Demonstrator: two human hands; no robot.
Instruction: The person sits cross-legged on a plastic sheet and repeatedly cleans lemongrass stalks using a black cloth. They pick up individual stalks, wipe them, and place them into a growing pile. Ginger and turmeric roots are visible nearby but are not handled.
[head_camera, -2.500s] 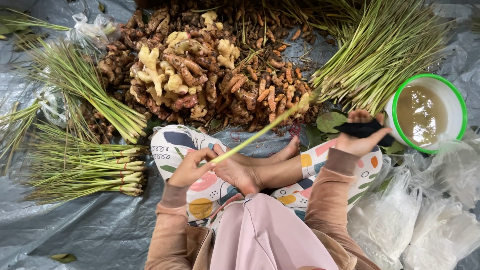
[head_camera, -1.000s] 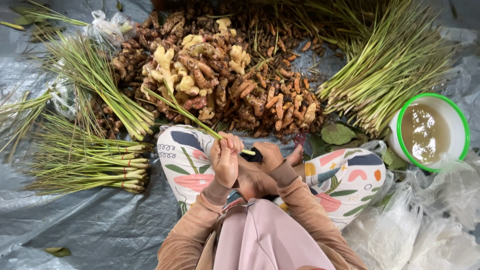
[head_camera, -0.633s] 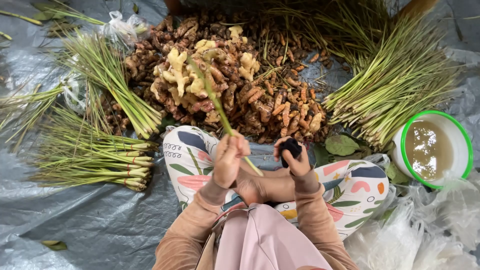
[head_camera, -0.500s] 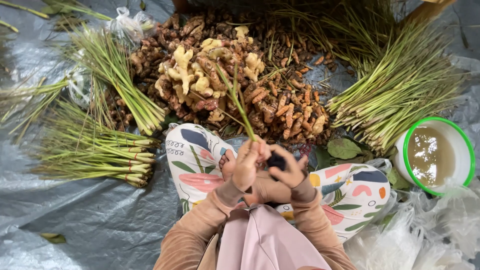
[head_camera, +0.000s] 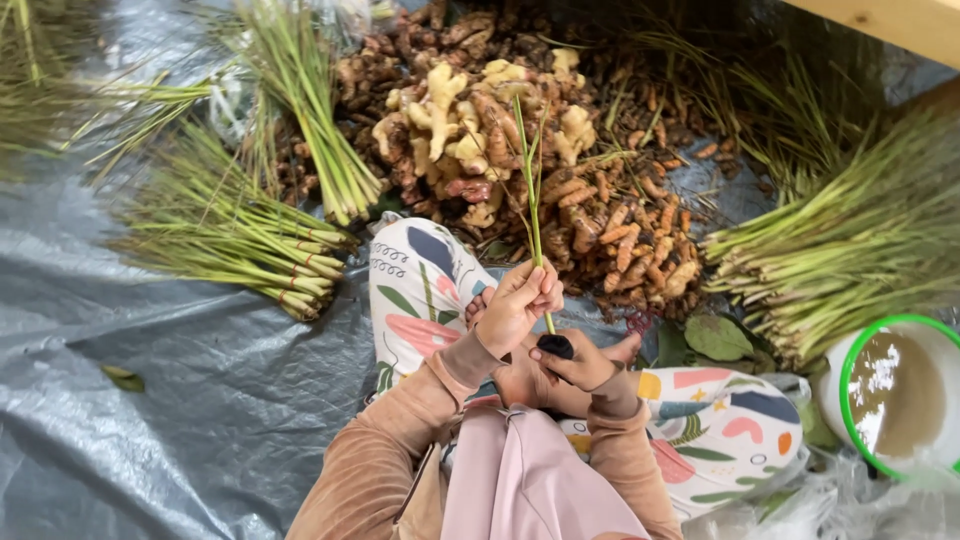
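Green stalk (head_camera: 531, 190), grey tarp (head_camera: 180, 400), floral-print trousers (head_camera: 425, 290).

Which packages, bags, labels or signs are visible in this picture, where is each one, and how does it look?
No labels, signs or screens show.
Clear plastic bags: bottom right, crumpled, transparent, beside the bowl.
Clear plastic bag: upper left, partly hidden among the lemongrass bundles.
Bowl: right edge, round, white with a green rim, holding cloudy water.
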